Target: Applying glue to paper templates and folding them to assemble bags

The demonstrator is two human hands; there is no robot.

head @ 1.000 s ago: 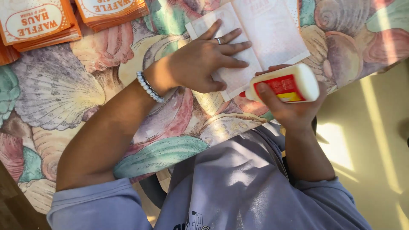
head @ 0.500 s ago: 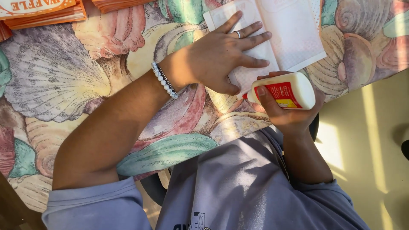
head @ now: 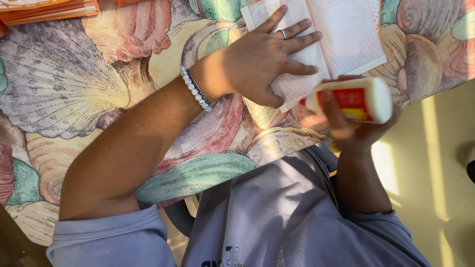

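My left hand lies flat with spread fingers on a white folded paper sheet that rests on the seashell-patterned tablecloth. It wears a ring and a white bead bracelet at the wrist. My right hand grips a white glue bottle with a red and yellow label. The bottle lies sideways, its tip pointing left at the paper's near edge, close to my left thumb.
Orange flat cardboard packages are stacked at the top left of the table. The table edge runs diagonally at the right, with a sunlit beige floor beyond it. My grey-blue shirt fills the bottom.
The view has shifted, so paper and hands sit a little higher and to the right. The glue bottle has tilted its tip closer to the paper's edge. My left hand stays pressed on the sheet.
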